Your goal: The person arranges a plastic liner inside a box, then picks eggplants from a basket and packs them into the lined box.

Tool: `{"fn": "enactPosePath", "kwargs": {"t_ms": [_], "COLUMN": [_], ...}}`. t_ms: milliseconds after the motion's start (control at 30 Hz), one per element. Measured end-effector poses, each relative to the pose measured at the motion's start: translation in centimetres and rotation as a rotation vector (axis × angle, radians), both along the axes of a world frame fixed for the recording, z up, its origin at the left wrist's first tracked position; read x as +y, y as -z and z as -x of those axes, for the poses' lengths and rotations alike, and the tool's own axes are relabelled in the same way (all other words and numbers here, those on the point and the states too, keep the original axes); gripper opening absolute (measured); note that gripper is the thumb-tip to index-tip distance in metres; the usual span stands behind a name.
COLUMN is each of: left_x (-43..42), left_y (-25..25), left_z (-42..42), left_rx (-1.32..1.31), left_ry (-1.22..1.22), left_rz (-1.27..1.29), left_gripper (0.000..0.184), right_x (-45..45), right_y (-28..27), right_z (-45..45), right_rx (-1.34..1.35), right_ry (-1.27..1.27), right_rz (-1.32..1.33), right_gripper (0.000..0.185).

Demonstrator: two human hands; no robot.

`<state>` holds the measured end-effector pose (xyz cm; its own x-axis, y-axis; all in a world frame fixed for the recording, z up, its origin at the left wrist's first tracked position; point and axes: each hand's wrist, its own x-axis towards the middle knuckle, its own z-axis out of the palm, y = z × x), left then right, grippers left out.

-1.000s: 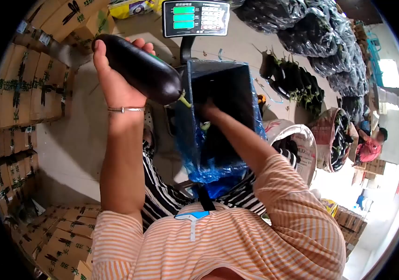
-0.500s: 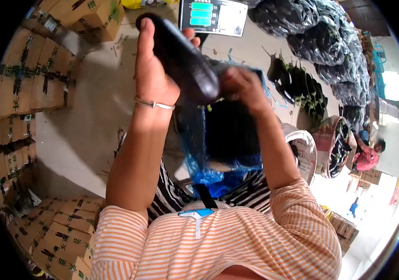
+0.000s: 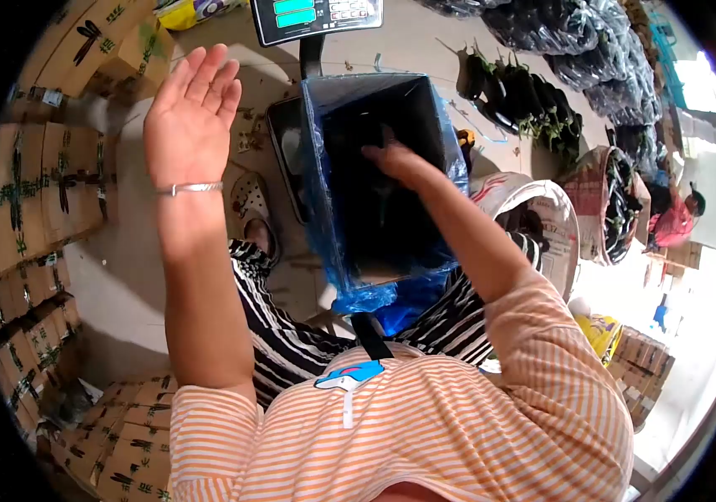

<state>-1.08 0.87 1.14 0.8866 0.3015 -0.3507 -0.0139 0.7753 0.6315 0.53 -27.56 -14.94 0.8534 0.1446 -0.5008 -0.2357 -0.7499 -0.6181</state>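
Note:
My left hand (image 3: 192,125) is raised on the left, palm up, fingers stretched out and nothing in it. A blue plastic liner (image 3: 324,209) covers the sides of a deep box (image 3: 437,151) in front of me. Inside it the dark contents are hard to make out and look like eggplants (image 3: 374,222). My right hand (image 3: 395,161) reaches down into this box, its thumb and a finger spread over the dark contents. Whether it presses on an eggplant is lost in the shadow.
A scale display (image 3: 316,18) stands behind the box, with its platform (image 3: 285,155) at the left. Eggplants (image 3: 521,96) lie on the floor to the right, near black bags (image 3: 542,29) and sacks (image 3: 588,205). Cartons (image 3: 56,184) are stacked left. Another person (image 3: 674,219) is far right.
The eggplant has left my left hand, which moved left and opened. My right hand went down into the box. The view shifted, showing more of the box.

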Motion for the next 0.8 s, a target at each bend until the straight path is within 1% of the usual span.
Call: {"fn": "enactPosePath", "kwargs": {"t_ms": [33, 67, 133, 200, 267, 333, 400, 533, 567, 600, 700, 767, 800], "left_x": [0.4, 0.5, 0.7, 1.3, 1.9, 1.5, 1.3, 1.4, 1.4, 1.4, 0.7, -0.1, -0.3], "left_y": [0.1, 0.0, 0.1, 0.5, 1.0, 0.6, 0.3, 0.6, 0.8, 0.9, 0.8, 0.9, 1.1], "left_z": [0.5, 0.6, 0.6, 0.5, 0.6, 0.7, 0.7, 0.6, 0.6, 0.6, -0.2, -0.2, -0.1], "left_rx": [-0.029, -0.022, -0.009, -0.057, -0.119, -0.113, -0.125, -0.186, -0.205, -0.163, -0.058, 0.025, 0.041], "left_ry": [0.063, 0.060, 0.054, 0.080, 0.129, 0.148, 0.178, 0.255, 0.277, 0.254, 0.187, 0.123, 0.107], "left_rz": [0.035, 0.027, 0.013, 0.037, 0.066, 0.064, 0.072, 0.121, 0.136, 0.110, 0.034, -0.016, -0.036], "left_gripper": [0.033, 0.033, 0.034, 0.035, 0.036, 0.036, 0.037, 0.037, 0.037, 0.036, 0.034, 0.032, 0.032], "right_x": [1.5, 1.3, 1.2, 1.9, 3.2, 3.8, 4.0, 4.4, 4.2, 3.8, 2.5, 2.0, 1.8], "right_y": [3.9, 9.4, 16.9, 19.7, 17.6, 16.7, 16.9, 17.4, 17.6, 17.5, 17.1, 15.7, 14.3], "right_z": [0.2, -0.2, 0.6, 2.3, 3.1, 3.7, 4.1, 5.4, 5.2, 4.9, 2.2, -0.4, -2.2], "right_rx": [-0.050, -0.035, -0.099, -0.265, -0.109, -0.062, -0.127, -0.366, -0.387, -0.367, -0.217, -0.107, -0.104], "right_ry": [-0.017, -0.029, 0.029, 0.172, 0.227, 0.233, 0.201, 0.235, 0.231, 0.209, 0.042, -0.163, -0.271], "right_rz": [0.216, 0.169, 0.026, -0.165, -0.101, -0.069, -0.072, 0.009, 0.032, 0.067, 0.204, 0.291, 0.312], "right_gripper": [0.076, 0.077, 0.080, 0.083, 0.084, 0.087, 0.090, 0.068, 0.063, 0.058, 0.047, 0.043, 0.043]}}
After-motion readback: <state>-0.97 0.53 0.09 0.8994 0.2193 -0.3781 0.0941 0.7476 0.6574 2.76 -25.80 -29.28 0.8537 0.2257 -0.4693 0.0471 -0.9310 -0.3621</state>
